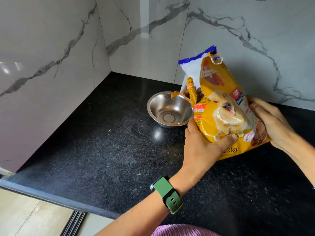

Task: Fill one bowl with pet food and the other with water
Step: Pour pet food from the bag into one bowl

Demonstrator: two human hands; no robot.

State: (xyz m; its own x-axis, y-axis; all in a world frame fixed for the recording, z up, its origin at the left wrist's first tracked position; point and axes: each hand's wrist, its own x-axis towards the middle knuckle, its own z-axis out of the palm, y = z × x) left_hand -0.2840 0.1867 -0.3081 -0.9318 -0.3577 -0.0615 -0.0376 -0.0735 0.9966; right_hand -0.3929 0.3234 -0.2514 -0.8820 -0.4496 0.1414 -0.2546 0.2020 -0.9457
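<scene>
A yellow pet food bag with a dog picture is held above the black counter, its torn top open. My left hand grips the bag's lower left side, thumb across the front. My right hand holds its right side with curled fingers. An empty steel bowl stands on the counter just left of the bag, below a tear in the bag's side where brown kibble shows. Only one bowl is in view.
The black speckled counter runs into a corner of white marble walls. Its front edge lies at lower left, with pale floor tiles beyond. A green watch sits on my left wrist.
</scene>
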